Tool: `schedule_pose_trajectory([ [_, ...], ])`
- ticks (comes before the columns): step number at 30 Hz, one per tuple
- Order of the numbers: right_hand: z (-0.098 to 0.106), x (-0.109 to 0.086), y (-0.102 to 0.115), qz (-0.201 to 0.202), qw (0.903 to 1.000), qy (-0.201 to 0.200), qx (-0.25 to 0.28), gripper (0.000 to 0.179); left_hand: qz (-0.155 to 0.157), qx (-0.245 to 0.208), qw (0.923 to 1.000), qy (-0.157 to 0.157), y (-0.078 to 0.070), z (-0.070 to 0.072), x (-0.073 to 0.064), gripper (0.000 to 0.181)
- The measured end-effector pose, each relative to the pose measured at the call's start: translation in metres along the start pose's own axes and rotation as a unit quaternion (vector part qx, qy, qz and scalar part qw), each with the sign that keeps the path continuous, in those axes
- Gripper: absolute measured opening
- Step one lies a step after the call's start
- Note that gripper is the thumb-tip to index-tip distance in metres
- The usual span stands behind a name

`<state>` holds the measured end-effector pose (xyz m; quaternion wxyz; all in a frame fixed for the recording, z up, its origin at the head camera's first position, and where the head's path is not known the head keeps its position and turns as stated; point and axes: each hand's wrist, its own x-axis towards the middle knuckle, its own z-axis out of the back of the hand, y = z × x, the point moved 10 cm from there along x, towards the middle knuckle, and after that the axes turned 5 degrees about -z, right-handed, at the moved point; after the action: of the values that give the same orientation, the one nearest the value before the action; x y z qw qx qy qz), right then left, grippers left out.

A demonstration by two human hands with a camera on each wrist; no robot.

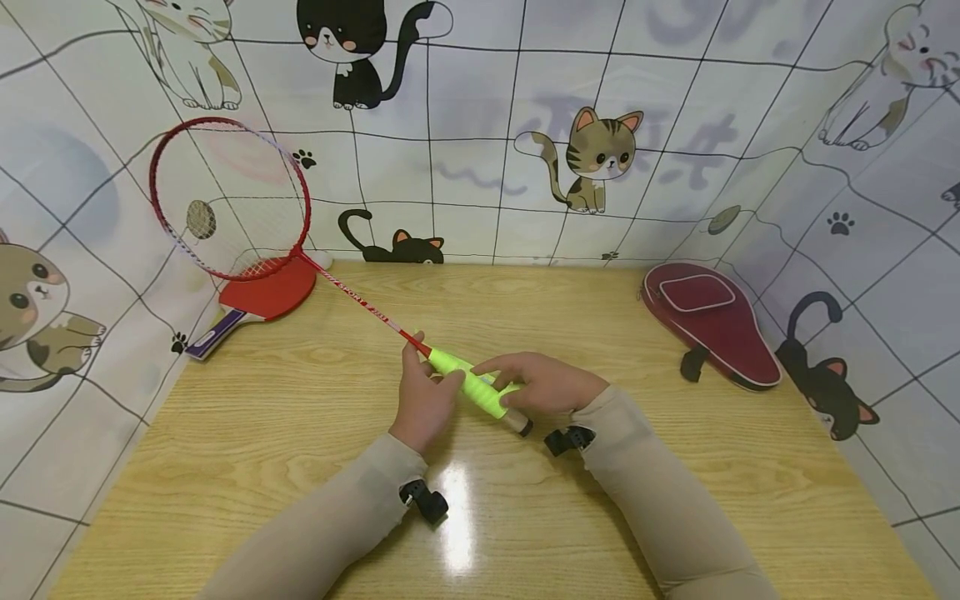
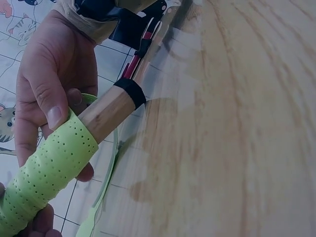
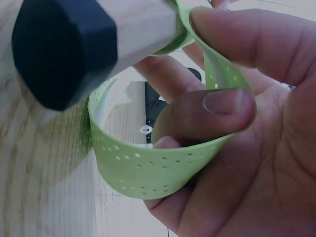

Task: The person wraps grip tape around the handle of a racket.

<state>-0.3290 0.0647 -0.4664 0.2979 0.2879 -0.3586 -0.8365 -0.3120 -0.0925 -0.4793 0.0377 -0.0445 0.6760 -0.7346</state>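
A red and white badminton racket [image 1: 367,308] slants across the table, its strung head raised at the far left. Perforated lime-green grip tape [image 1: 468,385] is wound round most of its handle. My left hand [image 1: 427,400] holds the handle near the shaft, thumb on the tape. At the butt end, my right hand [image 1: 551,382] pinches the tape between thumb and fingers. A loose loop of tape [image 3: 148,168] hangs from those fingers in the right wrist view. Bare wood [image 2: 106,111] shows between the last wrap and the black end band [image 2: 131,93].
A red table tennis paddle [image 1: 273,287] lies at the back left, partly behind the racket head, with a whitish round thing [image 1: 322,259] beside it. At the back right lies a dark red paddle case [image 1: 705,325]. Cat-print sheeting [image 1: 480,167] borders the wooden table [image 1: 300,433].
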Motion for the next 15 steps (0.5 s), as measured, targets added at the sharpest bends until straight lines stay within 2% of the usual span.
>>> schedule_pose_trajectory([
  [9, 0.0035, 0.0002, 0.0020, 0.000, 0.9992, -0.020, -0.035, 0.060, -0.002, 0.007, 0.9999, 0.008, 0.0008, 0.0004, -0.0009, 0.088],
  [15, 0.0044, -0.0015, 0.0046, 0.006, 0.9991, -0.014, -0.039, 0.059, 0.004, 0.005, 0.9999, 0.015, 0.0022, 0.0002, -0.0005, 0.087],
])
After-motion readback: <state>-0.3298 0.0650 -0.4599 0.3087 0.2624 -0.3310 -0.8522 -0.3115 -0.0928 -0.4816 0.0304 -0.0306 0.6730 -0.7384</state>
